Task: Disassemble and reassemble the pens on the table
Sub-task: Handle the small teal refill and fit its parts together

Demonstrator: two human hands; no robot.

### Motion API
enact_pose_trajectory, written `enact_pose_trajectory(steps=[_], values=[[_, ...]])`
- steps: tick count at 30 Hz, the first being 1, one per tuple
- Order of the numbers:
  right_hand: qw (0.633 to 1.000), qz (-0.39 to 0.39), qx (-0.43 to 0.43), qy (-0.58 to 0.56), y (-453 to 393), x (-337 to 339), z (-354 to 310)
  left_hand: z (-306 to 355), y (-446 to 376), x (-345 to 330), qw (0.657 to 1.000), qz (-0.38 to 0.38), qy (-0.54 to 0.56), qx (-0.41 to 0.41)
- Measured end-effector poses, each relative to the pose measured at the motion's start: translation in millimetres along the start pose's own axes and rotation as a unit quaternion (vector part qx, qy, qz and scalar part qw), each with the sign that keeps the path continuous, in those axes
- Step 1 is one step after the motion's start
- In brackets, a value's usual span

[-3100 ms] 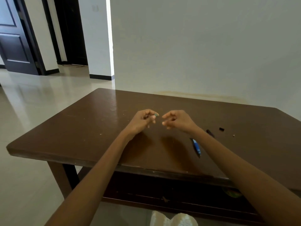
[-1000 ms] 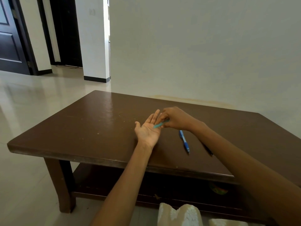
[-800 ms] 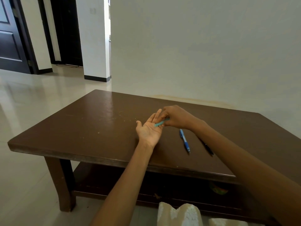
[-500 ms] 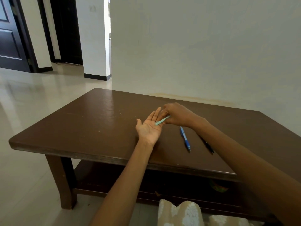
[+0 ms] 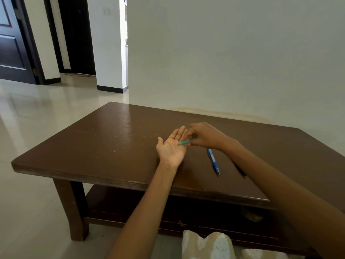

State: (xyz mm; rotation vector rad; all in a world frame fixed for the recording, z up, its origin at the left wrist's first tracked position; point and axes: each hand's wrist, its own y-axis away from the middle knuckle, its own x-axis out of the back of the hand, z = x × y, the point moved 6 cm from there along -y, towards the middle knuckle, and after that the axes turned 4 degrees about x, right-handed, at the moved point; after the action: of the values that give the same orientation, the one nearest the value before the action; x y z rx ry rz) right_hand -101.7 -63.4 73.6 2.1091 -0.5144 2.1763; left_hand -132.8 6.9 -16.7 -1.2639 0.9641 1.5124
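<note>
My left hand (image 5: 172,146) lies palm up with fingers spread, just above the brown table (image 5: 104,146). My right hand (image 5: 202,135) pinches a teal pen (image 5: 184,142) and its tip end rests against the left palm. A blue pen (image 5: 213,160) lies on the table to the right of the left hand. A black pen (image 5: 240,170) lies farther right, mostly hidden behind my right forearm.
The table has a lower shelf (image 5: 115,208) with a small coloured object (image 5: 251,214) on it. A patterned cushion (image 5: 207,245) sits at the bottom edge. Tiled floor (image 5: 37,113) stretches to the left, with dark doors beyond.
My left hand, earlier pinching a small part near the right hand, has turned palm up. My right hand now holds the teal pen and has lowered its end onto the palm.
</note>
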Motion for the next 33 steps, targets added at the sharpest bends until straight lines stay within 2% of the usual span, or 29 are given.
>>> enact_pose_trajectory(steps=[17,23,28,33], values=[[0.994,0.077,-0.051,-0.062,16,-9,20,-2,3,-10,1.000,-0.007,-0.006,0.003],[0.983,0.135,-0.081,-0.098,20,-5,28,-1,-1,1,0.993,0.051,-0.097,-0.030],[0.979,0.146,-0.093,-0.106,20,-2,32,-1,2,1,0.967,0.063,-0.237,-0.070],[0.980,0.137,-0.101,-0.105,21,0,34,0,3,0,0.961,0.068,-0.257,-0.075]])
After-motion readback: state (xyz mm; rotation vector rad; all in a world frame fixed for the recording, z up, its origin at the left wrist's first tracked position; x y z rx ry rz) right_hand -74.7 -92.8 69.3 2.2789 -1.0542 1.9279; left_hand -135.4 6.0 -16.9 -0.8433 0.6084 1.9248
